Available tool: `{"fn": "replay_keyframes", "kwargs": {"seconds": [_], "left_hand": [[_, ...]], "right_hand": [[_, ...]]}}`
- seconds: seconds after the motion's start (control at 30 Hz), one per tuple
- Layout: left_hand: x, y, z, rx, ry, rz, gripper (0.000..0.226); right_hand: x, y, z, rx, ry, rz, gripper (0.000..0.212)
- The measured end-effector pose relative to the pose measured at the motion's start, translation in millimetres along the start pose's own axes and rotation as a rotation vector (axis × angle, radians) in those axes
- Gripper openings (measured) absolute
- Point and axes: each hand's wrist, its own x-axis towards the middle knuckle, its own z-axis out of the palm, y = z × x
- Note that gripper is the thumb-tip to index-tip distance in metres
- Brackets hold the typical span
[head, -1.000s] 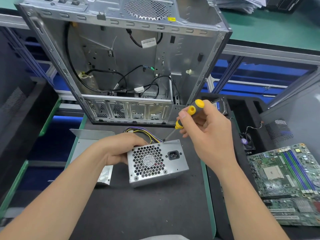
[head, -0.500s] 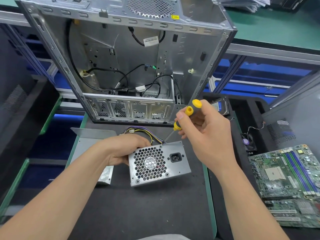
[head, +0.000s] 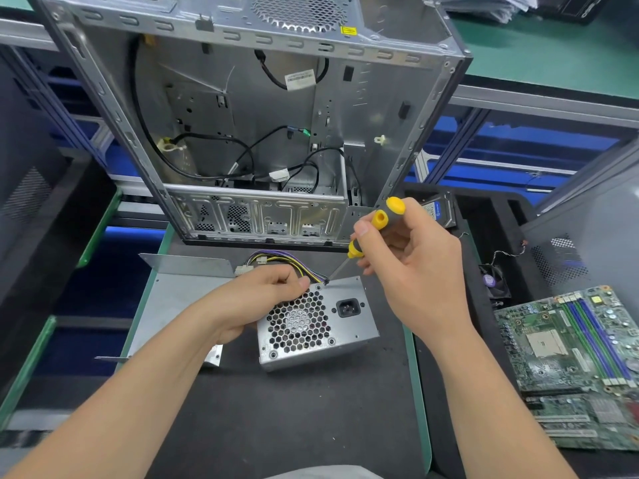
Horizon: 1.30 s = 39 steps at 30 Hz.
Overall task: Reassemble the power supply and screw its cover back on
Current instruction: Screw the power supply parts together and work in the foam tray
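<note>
The power supply point(head: 359, 326) was bare grey sheet metal with a dull finish, its grille punched in a honeycomb and its socket point(head: 347, 307) black matt plastic. The screwdriver point(head: 383, 217) had a smooth handle of yellow and dark grey plastic and a thin metal shaft. The computer case point(head: 262, 98) and the loose panel point(head: 173, 299) were unpainted metal too, the case somewhat shinier, while the mat point(head: 276, 409) looked black, matt and faintly grained, and the motherboard point(head: 570, 357) a glossy green.
</note>
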Motion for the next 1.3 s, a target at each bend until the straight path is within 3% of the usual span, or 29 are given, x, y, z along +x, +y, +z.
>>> {"fn": "replay_keyframes", "kwargs": {"seconds": [0.87, 1.07, 1.3], "left_hand": [[2, -1, 2, -0.087, 0.053, -0.107, 0.031], [2, -2, 2, -0.088, 0.059, -0.111, 0.033], [2, -1, 3, -0.093, 0.089, -0.100, 0.032]], "right_hand": [[1, 3, 8, -0.077, -0.060, -0.025, 0.016], [5, -1, 7, -0.107, -0.158, -0.067, 0.014], [13, -5, 13, -0.168, -0.239, -0.210, 0.034]]}}
